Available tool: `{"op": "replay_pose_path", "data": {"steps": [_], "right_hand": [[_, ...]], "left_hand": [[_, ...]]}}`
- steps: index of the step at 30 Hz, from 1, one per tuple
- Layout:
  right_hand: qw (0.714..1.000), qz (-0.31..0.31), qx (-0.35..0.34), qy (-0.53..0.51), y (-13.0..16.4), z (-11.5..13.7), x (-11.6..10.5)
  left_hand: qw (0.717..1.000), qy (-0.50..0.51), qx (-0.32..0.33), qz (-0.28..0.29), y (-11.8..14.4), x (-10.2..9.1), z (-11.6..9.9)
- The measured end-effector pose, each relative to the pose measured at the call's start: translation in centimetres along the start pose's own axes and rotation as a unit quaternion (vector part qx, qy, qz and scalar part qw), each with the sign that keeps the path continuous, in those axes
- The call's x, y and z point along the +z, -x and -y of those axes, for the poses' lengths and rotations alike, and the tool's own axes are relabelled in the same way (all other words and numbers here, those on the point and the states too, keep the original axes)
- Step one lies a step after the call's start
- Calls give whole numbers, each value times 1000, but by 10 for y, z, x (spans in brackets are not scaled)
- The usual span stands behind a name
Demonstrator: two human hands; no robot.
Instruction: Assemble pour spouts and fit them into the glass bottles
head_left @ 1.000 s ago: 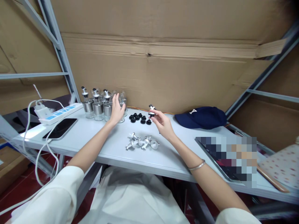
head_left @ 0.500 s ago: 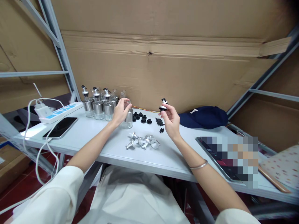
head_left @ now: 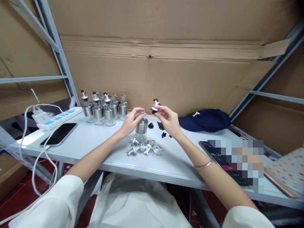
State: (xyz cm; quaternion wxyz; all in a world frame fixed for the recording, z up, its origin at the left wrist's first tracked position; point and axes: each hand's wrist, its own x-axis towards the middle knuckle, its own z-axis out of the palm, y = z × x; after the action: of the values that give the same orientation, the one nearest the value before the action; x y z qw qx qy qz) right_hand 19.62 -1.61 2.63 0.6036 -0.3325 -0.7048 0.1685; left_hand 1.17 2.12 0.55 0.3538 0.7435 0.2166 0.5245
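My left hand [head_left: 131, 122] grips a small glass bottle [head_left: 142, 129] with a steel band, held just above the white table [head_left: 99, 145]. My right hand [head_left: 168, 119] pinches a black and silver pourer cap [head_left: 155, 106] a little above and right of the bottle's mouth. Below the bottle lies a heap of silver funnels [head_left: 144, 147]. Small black stoppers [head_left: 163, 129] are scattered under my right hand.
A cluster of bottles [head_left: 104, 109], some with pourer caps, stands at the back left. A power strip [head_left: 58, 117], its cable and a phone [head_left: 59, 133] lie at the left. A navy cap [head_left: 205, 119] and a blurred tablet [head_left: 235, 163] sit at the right.
My left hand took one bottle from the cluster and brought it right, over the funnels. My right hand lifted the pourer cap and moved it left toward the bottle.
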Motion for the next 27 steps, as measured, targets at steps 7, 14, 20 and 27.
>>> {"op": "replay_pose_path", "data": {"steps": [7,14,20,27], "right_hand": [[999,-27,-20,-13,-22,-2,20],[1000,-6,-6,-21,-23,-6,29],[997,15,-40,61,-25,4,32],[994,50,-59,79,-13,5,28]], "left_hand": [[997,82,-2,-9,-2,1,8],[998,58,23,5,-1,0,9],[998,52,26,-3,-1,-2,9],[999,25,46,15,1,-2,6]]}}
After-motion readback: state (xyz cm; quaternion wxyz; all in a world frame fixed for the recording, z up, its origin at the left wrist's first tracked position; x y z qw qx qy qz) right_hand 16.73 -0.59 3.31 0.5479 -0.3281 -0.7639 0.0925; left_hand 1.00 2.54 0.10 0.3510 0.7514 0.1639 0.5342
